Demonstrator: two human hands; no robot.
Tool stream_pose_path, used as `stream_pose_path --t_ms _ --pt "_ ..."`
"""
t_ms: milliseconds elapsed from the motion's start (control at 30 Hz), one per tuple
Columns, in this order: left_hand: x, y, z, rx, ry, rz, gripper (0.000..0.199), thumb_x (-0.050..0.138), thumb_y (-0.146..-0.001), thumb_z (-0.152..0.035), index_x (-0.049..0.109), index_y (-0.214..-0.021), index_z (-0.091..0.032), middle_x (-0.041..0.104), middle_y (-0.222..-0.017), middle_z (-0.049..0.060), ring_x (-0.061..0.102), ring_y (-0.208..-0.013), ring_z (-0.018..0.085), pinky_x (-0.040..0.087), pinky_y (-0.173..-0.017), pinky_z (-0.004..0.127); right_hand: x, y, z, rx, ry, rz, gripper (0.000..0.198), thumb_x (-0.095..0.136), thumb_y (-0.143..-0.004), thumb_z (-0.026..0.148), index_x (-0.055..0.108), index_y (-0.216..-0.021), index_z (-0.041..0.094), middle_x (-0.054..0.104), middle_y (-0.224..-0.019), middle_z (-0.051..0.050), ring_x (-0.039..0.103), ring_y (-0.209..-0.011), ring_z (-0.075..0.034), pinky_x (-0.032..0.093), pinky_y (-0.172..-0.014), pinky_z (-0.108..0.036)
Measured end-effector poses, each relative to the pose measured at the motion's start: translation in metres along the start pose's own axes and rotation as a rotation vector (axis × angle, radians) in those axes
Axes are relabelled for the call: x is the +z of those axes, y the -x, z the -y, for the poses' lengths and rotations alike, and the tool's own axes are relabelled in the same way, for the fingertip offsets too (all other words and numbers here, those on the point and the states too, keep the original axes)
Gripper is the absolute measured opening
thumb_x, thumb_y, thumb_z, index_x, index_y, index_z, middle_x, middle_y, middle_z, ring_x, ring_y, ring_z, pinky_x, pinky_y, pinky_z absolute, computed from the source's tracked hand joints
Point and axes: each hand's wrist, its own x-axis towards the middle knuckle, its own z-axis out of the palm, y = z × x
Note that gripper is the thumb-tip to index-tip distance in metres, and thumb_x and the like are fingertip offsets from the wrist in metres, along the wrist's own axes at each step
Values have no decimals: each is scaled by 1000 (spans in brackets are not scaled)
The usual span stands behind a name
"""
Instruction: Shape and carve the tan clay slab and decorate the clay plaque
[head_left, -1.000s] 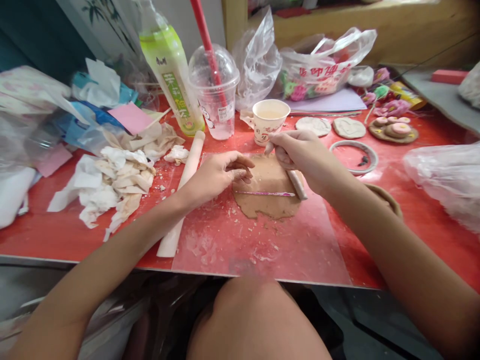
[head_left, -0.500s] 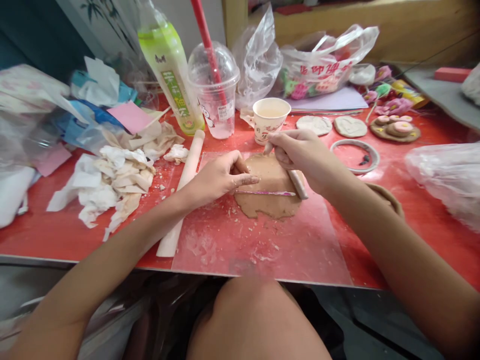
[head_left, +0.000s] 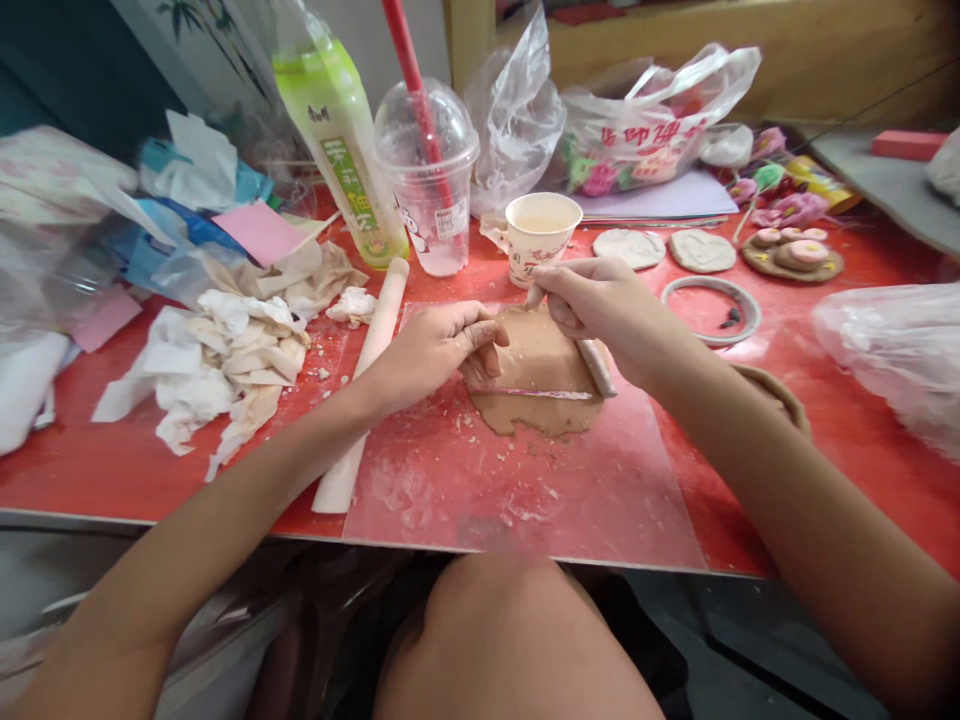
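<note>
My left hand (head_left: 454, 345) is curled over the left side of a flat brown clay slab (head_left: 544, 415). Its fingers close at the left end of a thin pink-and-white stick (head_left: 536, 394), which lies across the slab. At the slab's far right edge, my right hand (head_left: 589, 295) has thumb and fingers pressed together; what they pinch is hidden. A greyish rod (head_left: 598, 370) sticks out below the right hand along the slab's right side. The slab rests on a clear plastic sheet (head_left: 600, 500), with a pale rolling pin (head_left: 382, 320) along the sheet's left edge.
A paper cup (head_left: 541, 240) stands just behind my right hand. A dome-lidded plastic cup (head_left: 427, 180) and green-labelled bottle (head_left: 341, 150) stand behind the rolling pin. Crumpled tissues (head_left: 240, 340) lie left. Tape roll (head_left: 711, 312), clay discs (head_left: 701, 252) and plastic bag (head_left: 896, 350) are right.
My left fingers have curled in and come down a little. The thin stick has shifted slightly nearer to me and shows a whiter side. My right hand has hardly moved.
</note>
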Motion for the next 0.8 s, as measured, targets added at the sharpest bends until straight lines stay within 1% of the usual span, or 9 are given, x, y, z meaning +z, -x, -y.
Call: stream_pose_path --t_ms 133,267,333,467,500,567,633,700,800 --pt "0 -1 -1 43 -49 -58 18 55 -86 -30 51 -77 -15 56 -59 -3 55 -51 7 43 -49 17 0 1 1 -7 1 2 34 44 -87 14 51 -53 16 28 -42 6 23 -39 -3 14 -41 -25" --pt "0 0 -1 115 -150 -188 22 69 -74 -24 49 -72 -16 55 -67 -4 51 -55 4 39 -48 15 1 1 1 2 -1 8 35 45 -87 14 50 -53 16 29 -42 6 24 -39 -3 13 -41 -25" --pt "0 0 -1 112 -159 -201 20 69 -73 -20 49 -72 -15 57 -68 -3 54 -58 5 42 -52 15 1 0 0 4 -4 13 35 45 -87 14 51 -52 16 29 -42 6 24 -39 -3 14 -42 -25" --pt "1 0 -3 102 -32 -120 6 53 -85 -17 49 -81 -15 63 -75 0 62 -66 9 49 -60 19 1 0 -1 7 -5 19 35 45 -87 14 51 -53 16 31 -42 5 25 -40 -4 15 -42 -26" --pt "1 0 -3 90 -19 -103 9 49 -88 -21 50 -81 -15 64 -75 1 61 -62 9 48 -58 19 0 -1 -1 11 0 20 35 45 -87 14 52 -53 16 31 -43 5 25 -40 -4 15 -42 -26" --pt "0 0 -4 63 -43 -97 25 45 -91 -34 51 -78 -15 62 -66 1 55 -51 7 43 -50 18 0 -2 -2 19 9 24 34 45 -88 16 53 -54 16 32 -43 5 26 -40 -4 15 -42 -26" --pt "0 1 -5 63 -108 -115 40 43 -90 -48 50 -68 -15 54 -53 -2 47 -43 5 35 -44 18 0 -3 -3 23 11 23 34 45 -88 18 54 -55 16 32 -43 5 26 -40 -4 15 -41 -26" --pt "-1 1 -6 100 -187 -131 51 42 -86 -58 45 -57 -16 43 -45 -5 39 -40 4 28 -42 19 0 -4 -4 22 12 27 33 46 -88 19 55 -57 16 33 -43 5 26 -39 -4 16 -41 -25" --pt "-1 2 -7 139 -285 -139 59 40 -83 -63 35 -47 -16 34 -42 -5 34 -42 4 26 -44 19 -1 -5 -5 11 34 31 32 47 -88 20 55 -57 17 33 -43 5 26 -39 -4 16 -41 -25"
